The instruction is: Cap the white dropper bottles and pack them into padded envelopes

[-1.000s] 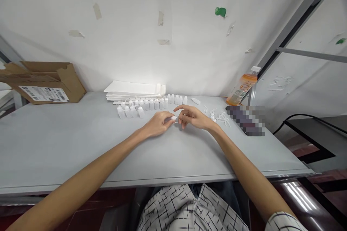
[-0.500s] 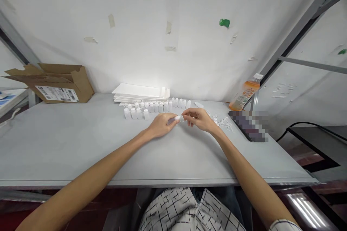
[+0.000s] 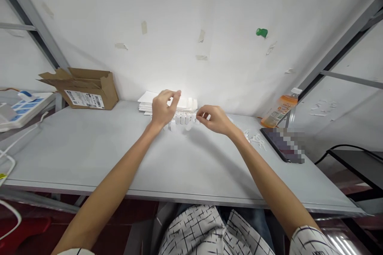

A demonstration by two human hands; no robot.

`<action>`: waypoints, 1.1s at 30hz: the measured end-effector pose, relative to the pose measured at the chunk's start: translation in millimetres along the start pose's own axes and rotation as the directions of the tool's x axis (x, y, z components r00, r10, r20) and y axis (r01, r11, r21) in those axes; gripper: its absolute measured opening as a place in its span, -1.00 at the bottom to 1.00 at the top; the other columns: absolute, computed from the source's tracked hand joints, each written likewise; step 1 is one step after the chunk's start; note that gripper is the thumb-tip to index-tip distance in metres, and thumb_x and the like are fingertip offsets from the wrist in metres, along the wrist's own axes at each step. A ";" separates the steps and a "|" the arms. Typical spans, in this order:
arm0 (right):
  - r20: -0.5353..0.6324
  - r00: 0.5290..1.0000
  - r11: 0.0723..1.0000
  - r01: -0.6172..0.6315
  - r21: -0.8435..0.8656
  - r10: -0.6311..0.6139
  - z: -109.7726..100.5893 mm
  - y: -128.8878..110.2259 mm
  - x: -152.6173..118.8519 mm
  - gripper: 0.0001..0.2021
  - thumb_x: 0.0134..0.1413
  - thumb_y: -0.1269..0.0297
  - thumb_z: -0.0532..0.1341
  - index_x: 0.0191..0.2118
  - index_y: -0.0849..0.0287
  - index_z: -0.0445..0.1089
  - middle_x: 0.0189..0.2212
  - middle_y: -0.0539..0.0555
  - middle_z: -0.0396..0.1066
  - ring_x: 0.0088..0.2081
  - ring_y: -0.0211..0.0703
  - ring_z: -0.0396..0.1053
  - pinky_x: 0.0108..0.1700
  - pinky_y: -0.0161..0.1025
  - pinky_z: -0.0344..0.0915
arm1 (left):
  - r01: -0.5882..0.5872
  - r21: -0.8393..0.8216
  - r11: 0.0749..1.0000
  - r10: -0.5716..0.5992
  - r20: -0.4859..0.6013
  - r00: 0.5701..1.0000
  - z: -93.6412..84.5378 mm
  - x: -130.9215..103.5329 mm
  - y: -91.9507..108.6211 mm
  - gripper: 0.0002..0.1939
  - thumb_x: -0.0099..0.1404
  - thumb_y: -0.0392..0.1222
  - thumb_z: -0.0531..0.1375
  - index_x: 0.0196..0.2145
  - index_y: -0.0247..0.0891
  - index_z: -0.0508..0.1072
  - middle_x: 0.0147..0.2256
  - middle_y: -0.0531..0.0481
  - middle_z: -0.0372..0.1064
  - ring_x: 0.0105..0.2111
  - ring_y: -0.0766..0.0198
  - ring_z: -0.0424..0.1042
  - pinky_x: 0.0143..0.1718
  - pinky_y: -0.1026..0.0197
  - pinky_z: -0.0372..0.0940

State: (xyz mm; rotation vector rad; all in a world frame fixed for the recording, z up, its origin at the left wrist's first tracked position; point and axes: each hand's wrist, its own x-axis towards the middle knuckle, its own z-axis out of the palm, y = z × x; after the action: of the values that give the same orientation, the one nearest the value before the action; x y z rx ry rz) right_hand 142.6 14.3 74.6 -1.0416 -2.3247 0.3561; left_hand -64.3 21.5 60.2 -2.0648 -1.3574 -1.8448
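Left hand (image 3: 162,109) moved up, away — loosely curled; right hand (image 3: 218,120) pinched (hold unclear), bottles (image 3: 182,119) partly hidden.

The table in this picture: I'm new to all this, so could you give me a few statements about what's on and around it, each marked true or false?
1. The cardboard box is left of the left hand. True.
2. The orange drink bottle is at the left end of the table. False: the orange drink bottle is toward the right end.
3. The two hands are clasped together. False: the left hand and the right hand are apart.
4. The flat white stack lies behind the small white bottles. True.
5. The shirt is plain red. False: it is white with dark lines.
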 end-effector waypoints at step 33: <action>-0.351 0.936 0.944 -0.096 -0.315 -0.022 10.5 54.3 1.3 -0.73 0.28 0.32 0.02 -0.25 0.24 0.47 -0.25 0.20 0.47 -0.35 -0.16 0.39 -0.30 -0.26 0.16 | -0.229 0.080 0.970 0.231 -0.010 0.973 9.5 -23.8 30.8 -0.61 0.45 -0.08 -0.07 -0.42 -0.23 0.42 -0.41 -0.10 0.43 -0.32 0.17 0.37 -0.25 0.10 0.27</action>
State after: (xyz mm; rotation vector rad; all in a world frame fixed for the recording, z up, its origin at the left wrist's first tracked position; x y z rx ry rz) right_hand 168.2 51.2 42.2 -1.1957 -2.0779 -0.2034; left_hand -35.3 -5.1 52.9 -2.0599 -1.1122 -1.6841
